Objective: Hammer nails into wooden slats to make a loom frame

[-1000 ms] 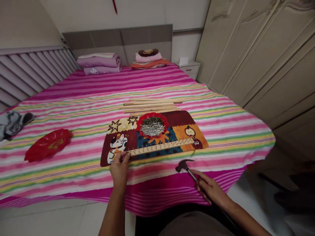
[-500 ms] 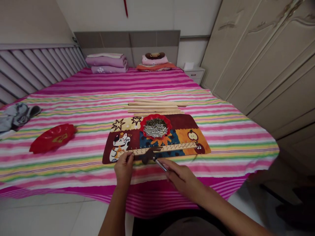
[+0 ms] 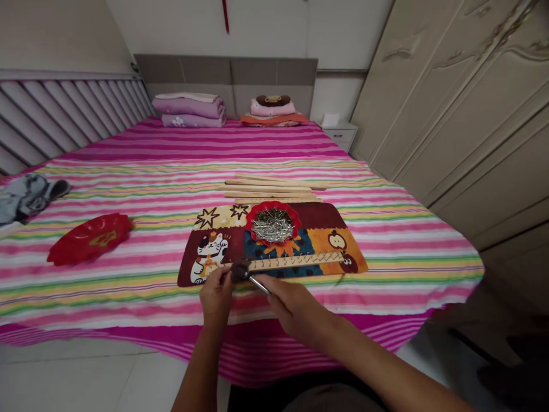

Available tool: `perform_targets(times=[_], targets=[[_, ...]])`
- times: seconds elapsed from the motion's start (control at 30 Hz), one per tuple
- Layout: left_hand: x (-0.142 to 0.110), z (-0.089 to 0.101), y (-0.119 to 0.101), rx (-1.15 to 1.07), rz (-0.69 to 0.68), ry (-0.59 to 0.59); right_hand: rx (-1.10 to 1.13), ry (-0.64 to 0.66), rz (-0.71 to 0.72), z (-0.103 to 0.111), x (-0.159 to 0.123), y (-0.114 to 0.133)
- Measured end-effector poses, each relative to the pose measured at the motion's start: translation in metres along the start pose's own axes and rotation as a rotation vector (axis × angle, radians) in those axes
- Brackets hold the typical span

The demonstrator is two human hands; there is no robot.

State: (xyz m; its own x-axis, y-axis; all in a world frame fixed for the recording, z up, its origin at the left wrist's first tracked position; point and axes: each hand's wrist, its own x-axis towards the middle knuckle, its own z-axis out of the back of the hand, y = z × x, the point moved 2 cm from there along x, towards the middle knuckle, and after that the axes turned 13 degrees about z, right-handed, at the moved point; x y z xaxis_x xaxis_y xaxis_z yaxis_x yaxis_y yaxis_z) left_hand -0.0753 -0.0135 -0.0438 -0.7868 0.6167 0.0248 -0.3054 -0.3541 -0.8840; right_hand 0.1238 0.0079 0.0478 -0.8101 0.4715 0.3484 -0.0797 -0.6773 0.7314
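I have my right hand wrapped round the hammer, fingers curled shut on its handle; its dark, blurred head sits just off my left fingertips, and I can't tell whether it touches anything. On my left hand, thumb and fingers bend close together at the wooden strip; whether they pinch the wood or a nail I can't tell, as the view is too blurred. The strip runs rightward from those fingers across the patterned mat, a row of nails standing along it, some tilted. Beyond the fingers, rightward, the red bowl sits on the mat, heaped with loose nails. Well left of them lies a red dish. Past the bowl are more wooden sticks, then, farthest from my fingers, folded bedding by the headboard.
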Motion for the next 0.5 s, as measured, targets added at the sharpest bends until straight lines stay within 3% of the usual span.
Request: perform_targets(times=[0.13,0.27,0.4,0.5], targets=[[0.0,0.0,-0.001,-0.022,0.034,0.014,0.158,-0.017,-0.093,0.013,-0.052,-0.003],[-0.005,0.005,-0.007,0.036,0.029,-0.022,0.191,-0.051,-0.37,0.013,-0.115,-0.042],[-0.01,0.009,-0.026,0.135,-0.132,-0.129,0.288,-0.286,-0.63,0.011,-0.162,-0.082],[-0.005,-0.002,-0.049,0.195,-0.275,-0.08,0.375,-0.361,-0.762,0.006,-0.18,-0.097]])
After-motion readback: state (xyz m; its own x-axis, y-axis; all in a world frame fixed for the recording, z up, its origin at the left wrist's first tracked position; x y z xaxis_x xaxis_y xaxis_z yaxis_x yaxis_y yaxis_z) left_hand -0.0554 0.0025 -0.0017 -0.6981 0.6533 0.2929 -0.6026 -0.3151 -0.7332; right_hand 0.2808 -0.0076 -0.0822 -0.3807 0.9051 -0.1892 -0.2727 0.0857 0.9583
